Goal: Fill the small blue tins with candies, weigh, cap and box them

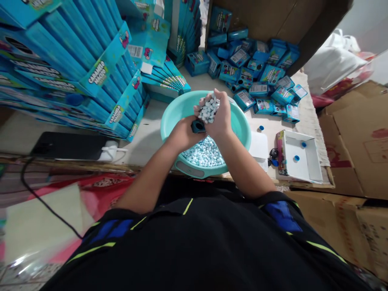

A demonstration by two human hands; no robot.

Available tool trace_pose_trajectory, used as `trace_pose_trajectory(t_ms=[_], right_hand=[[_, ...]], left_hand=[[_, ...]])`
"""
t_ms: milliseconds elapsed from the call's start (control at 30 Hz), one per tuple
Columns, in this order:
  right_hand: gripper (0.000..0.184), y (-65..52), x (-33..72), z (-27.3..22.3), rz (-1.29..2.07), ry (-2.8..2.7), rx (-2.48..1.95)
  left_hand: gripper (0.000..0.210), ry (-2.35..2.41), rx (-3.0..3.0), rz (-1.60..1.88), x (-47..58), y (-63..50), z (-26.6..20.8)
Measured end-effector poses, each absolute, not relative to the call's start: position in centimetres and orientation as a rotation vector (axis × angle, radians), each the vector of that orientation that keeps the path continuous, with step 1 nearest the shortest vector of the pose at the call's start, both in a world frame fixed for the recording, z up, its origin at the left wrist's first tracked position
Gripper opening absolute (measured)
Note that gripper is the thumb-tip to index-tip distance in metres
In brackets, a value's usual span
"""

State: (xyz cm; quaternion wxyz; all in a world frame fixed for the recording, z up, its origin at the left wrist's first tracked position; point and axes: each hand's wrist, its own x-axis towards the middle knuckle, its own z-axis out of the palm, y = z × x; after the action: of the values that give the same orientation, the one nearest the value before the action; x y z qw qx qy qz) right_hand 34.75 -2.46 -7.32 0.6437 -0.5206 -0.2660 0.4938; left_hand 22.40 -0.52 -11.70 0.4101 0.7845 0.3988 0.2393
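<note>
Center of the frame, and the right hand (222,117) is cupped, fingers curled close together around a heap of pale pellets (208,111)! Just beneath, the left hand (185,131) grips a small box (198,127), its round opening showing; its fingertips are hidden, so how they press, I cannot tell. Both hands are above the turquoise basin (167,117), more pellets pooled inside, and small blue boxes (263,72) crowd the upper right.

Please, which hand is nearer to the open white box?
Right. The right hand, cupping candies above the basin, is left of the white box; the left hand, holding a small container, is farther left.
</note>
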Motion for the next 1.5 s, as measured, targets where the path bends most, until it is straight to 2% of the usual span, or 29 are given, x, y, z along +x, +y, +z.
trace_pose_trajectory(t_ms=[467, 667, 867, 1167, 1333, 1500], right_hand=[[0.051, -2.2, 34.5, -8.4, 1.066, -0.647, -1.144], [0.053, -1.6, 34.9, -9.4, 1.066, -0.647, -1.100], [0.061, -1.7, 34.9, -9.8, 1.045, -0.801, -1.197], [0.052, -2.0, 34.5, -8.9, 1.089, -0.672, -1.142], [0.035, -2.1, 34.4, -8.9, 1.079, -0.725, -1.084], [0.026, -2.4, 33.8, -8.9, 1.075, -0.716, -1.003]], left_hand=[[0.028, 0.976, 2.042, 0.634, 22.0, -0.6, -11.4], [0.039, 0.921, 1.947, 0.602, 21.9, -0.2, -11.9], [0.037, 0.940, 2.022, 0.582, 21.7, 0.1, -12.0], [0.032, 0.943, 2.061, 0.661, 21.8, -0.6, -11.8], [0.027, 0.904, 2.040, 0.764, 21.9, -0.3, -12.3], [0.024, 0.882, 2.061, 0.839, 22.1, 0.1, -13.1]])
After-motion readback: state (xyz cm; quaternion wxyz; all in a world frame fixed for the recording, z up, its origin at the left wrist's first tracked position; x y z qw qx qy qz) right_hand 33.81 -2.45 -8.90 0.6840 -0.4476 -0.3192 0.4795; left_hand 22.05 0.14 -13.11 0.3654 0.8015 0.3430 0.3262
